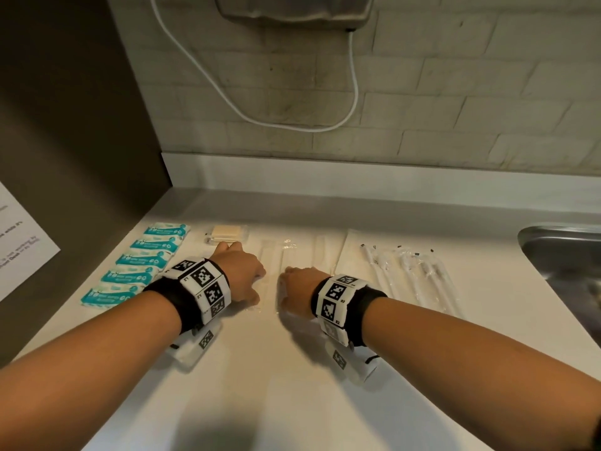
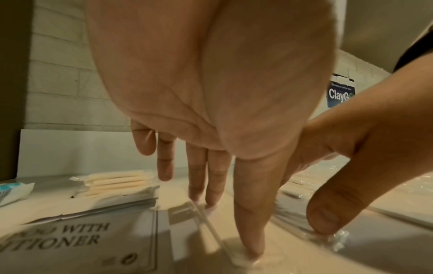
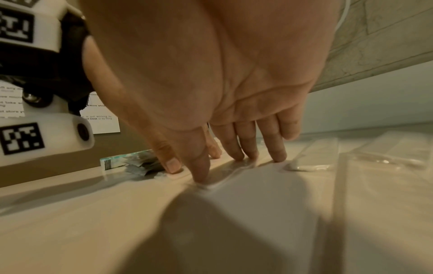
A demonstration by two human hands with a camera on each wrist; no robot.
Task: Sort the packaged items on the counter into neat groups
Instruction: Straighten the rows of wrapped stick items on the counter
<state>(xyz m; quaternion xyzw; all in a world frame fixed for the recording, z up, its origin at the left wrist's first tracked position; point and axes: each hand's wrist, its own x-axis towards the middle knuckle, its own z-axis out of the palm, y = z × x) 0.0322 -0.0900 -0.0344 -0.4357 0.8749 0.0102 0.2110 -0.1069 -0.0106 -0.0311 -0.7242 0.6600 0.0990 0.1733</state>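
Both hands lie palm down at the middle of the white counter (image 1: 292, 385). My left hand (image 1: 242, 275) presses straight fingertips (image 2: 251, 248) on a flat clear long packet (image 1: 272, 265). My right hand (image 1: 297, 288) presses straight fingers (image 3: 276, 153) on a neighbouring clear packet (image 3: 236, 166), its thumb (image 2: 328, 213) close to my left hand. Neither hand grips anything. Teal packets (image 1: 136, 265) lie in a column at the left. A pack of cotton swabs (image 1: 224, 234) sits behind my left hand. A sachet printed "WITH ...TIONER" (image 2: 82, 241) lies under my left wrist.
Long clear-wrapped sticks with dark tips (image 1: 406, 271) lie in a row at the right, beside white flat packets (image 1: 328, 252). A steel sink (image 1: 566, 249) is at the far right. A dark panel (image 1: 81, 157) with a paper notice bounds the left, a brick wall the back.
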